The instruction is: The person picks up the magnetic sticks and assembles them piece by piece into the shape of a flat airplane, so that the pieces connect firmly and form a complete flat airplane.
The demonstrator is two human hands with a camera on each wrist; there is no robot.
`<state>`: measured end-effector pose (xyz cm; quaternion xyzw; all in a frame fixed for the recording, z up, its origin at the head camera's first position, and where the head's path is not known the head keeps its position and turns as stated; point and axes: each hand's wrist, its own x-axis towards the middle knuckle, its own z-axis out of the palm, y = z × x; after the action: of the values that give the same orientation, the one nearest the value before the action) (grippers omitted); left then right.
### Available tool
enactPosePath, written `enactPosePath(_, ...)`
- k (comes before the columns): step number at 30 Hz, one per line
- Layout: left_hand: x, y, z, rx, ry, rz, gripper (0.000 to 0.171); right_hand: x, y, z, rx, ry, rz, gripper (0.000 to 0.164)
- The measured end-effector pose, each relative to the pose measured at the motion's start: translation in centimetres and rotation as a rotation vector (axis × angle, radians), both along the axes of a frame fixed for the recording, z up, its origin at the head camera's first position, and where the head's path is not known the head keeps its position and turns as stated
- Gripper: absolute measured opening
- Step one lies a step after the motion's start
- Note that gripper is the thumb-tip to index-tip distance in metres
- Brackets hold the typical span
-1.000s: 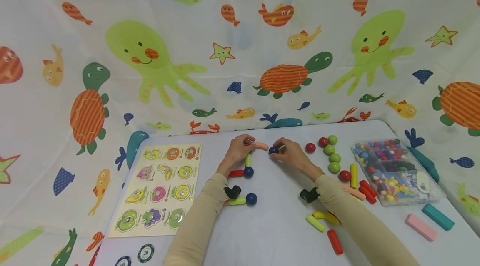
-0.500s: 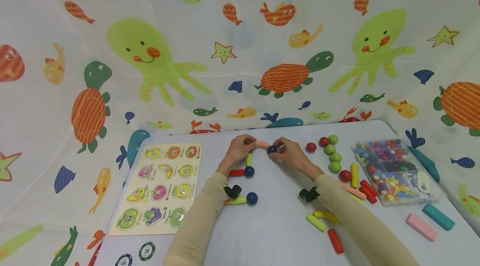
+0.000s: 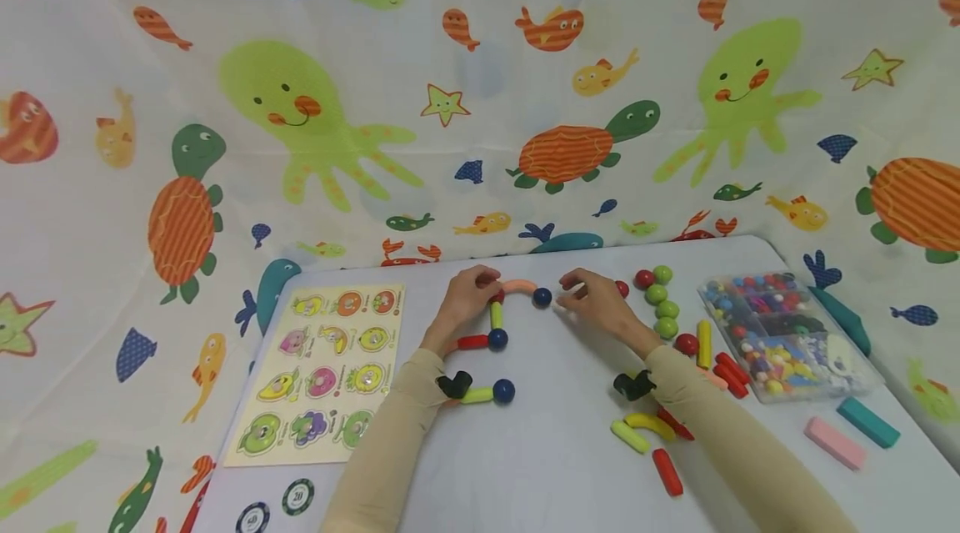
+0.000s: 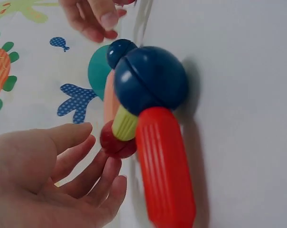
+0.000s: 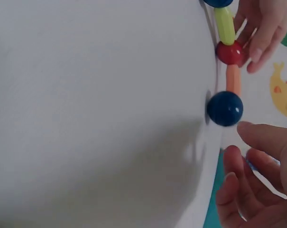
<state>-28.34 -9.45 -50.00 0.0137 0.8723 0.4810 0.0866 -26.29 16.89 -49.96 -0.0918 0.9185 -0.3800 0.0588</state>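
Both grips look released mid-frame, left hand (image 3: 467, 293) beside red ball (image 4: 117, 149), right hand (image 3: 597, 302) near blue ball (image 3: 542, 297) (curved peach rod (image 3: 519, 286) between, presumably to link them).

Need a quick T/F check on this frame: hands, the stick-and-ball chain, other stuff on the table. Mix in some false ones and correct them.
1. The right hand holds nothing. True.
2. The peach piece runs between a red ball and a blue ball. True.
3. The left hand grips the fruit board. False: the left hand is at the red ball, well away from the fruit board.
4. A pink block lies beside a teal block. True.
5. In the head view, the compartment box is left of the fruit board. False: the compartment box is far to its right.
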Motion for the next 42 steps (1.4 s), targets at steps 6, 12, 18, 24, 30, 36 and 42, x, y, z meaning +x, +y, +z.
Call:
enactPosePath(6,1.5,-1.0,0.8,0.017,0.032,0.033,0.031,1.5,3.3,0.6,0.023,0.061,-0.026,0.037)
enactPosePath(12,3.7,-2.0,1.6,-0.003,0.121,0.013,0.032,4.2,7.2,1.1,0.040,0.090,-0.074,0.033)
enactPosePath(18,5.7,-2.6,1.5,-0.012,0.173,-0.019,0.031,6.9,10.7,1.6,0.112,0.147,-0.091,0.032)
enactPosePath(24,7.6,-3.2,0.9,-0.033,0.193,-0.026,0.030,10.3,12.1,1.7,0.146,0.155,-0.064,0.029)
enactPosePath(30,9.0,-3.2,0.5,-0.048,0.212,-0.053,0.028,13.8,11.3,1.1,0.147,0.160,0.003,0.024)
enactPosePath(36,9.4,-3.1,0.4,-0.069,0.240,-0.096,0.029,14.8,10.7,0.5,0.149,0.085,0.028,0.022)
enactPosePath(42,9.8,-2.8,0.0,-0.092,0.231,-0.129,0.032,14.8,10.4,0.2,0.178,0.075,0.036,0.024)
